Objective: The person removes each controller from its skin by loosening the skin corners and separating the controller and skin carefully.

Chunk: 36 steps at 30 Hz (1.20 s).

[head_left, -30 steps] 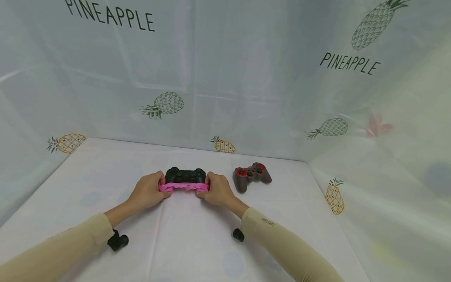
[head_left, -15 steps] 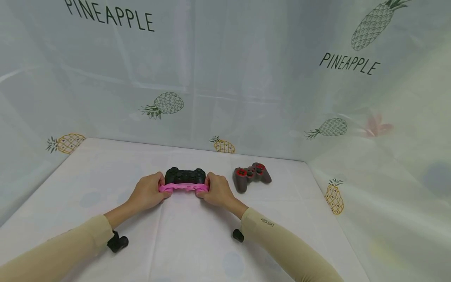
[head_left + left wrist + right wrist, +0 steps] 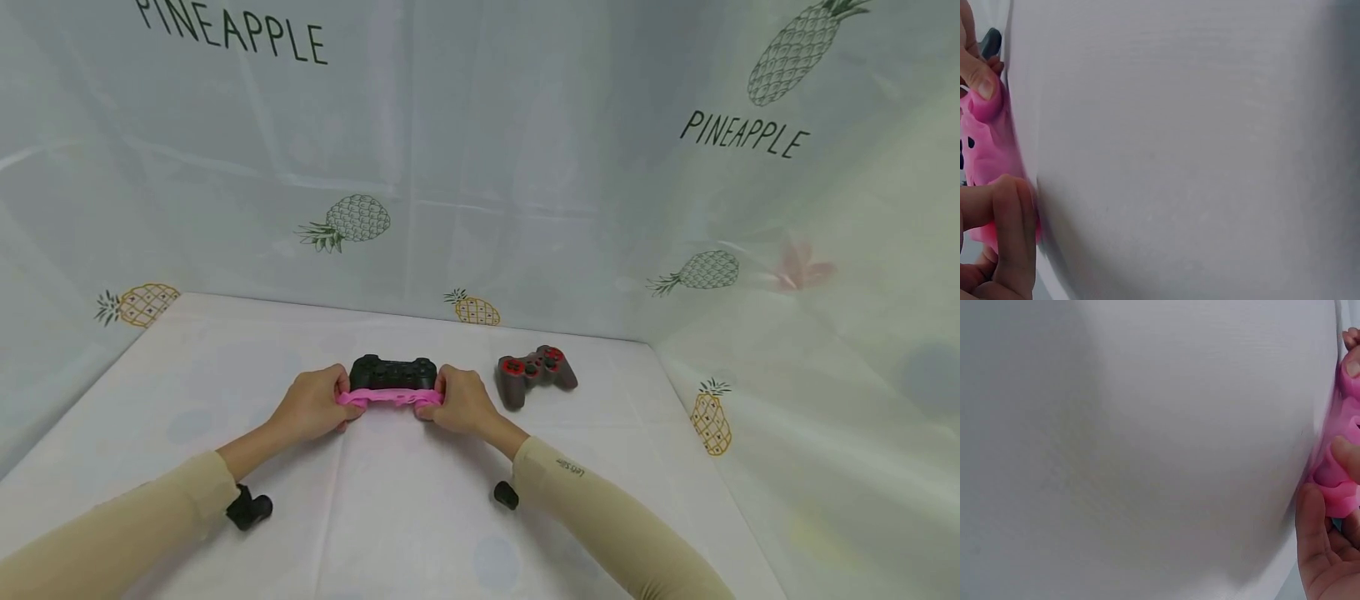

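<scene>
A black game controller point(image 3: 393, 374) lies at mid-table in the head view, its buttoned face up. A pink silicone controller cover point(image 3: 392, 396) stretches across the controller's near side and over its handle ends. My left hand point(image 3: 311, 406) pinches the cover at the left end, thumb on the near side and fingers along the controller's side. At the other end my right hand point(image 3: 463, 402) grips it the same way. Both wrist views catch the pink cover point(image 3: 990, 147) at the frame edge, with small holes in it and the thumb of the far hand pressing its rounded end.
A second game controller point(image 3: 534, 372), dark grey-brown with red button areas, lies just right of my right hand. The white-clothed table point(image 3: 420, 533) meets a pineapple-print curtain point(image 3: 525, 208) at the back and sides. Small black wrist devices point(image 3: 250, 507) hang under both sleeves.
The pink cover's edge between my hands looks slightly smoother than before. Both hands keep their hold in nearly the same place.
</scene>
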### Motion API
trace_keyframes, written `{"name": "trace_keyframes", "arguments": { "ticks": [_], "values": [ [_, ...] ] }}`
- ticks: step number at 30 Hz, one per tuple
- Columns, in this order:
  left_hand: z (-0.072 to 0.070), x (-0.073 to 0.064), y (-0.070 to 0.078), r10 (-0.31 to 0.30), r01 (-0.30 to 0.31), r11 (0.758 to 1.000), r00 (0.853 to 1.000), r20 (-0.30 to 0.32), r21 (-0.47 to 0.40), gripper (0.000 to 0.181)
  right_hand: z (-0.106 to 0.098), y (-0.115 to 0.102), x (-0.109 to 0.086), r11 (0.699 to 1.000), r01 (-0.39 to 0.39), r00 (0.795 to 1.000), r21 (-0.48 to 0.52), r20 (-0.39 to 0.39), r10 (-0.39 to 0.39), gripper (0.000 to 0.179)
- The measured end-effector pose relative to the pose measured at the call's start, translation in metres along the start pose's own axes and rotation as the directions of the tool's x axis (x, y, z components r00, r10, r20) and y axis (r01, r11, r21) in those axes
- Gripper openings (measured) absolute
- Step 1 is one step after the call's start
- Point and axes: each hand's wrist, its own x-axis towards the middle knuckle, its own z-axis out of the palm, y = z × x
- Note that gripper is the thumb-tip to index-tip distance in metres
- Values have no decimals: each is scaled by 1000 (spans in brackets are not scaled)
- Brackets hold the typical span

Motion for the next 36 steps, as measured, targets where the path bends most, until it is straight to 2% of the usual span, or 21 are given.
{"name": "trace_keyframes", "arguments": {
  "ticks": [10,19,31,36],
  "values": [
    [-4,3,-1,-6,8,1000,998,63,-18,38,0,-1,-1,1000,-21,1000,-1,5,21,44],
    [-6,2,-1,-5,7,1000,996,86,-27,38,0,-1,-1,999,-33,999,4,2,33,44],
    [-16,6,6,-83,91,995,983,163,-40,37,-3,-4,3,998,-65,996,2,58,65,43],
    [-16,8,5,-77,87,995,983,165,-54,38,-5,-6,4,996,-89,994,4,70,88,43]
  ]
}}
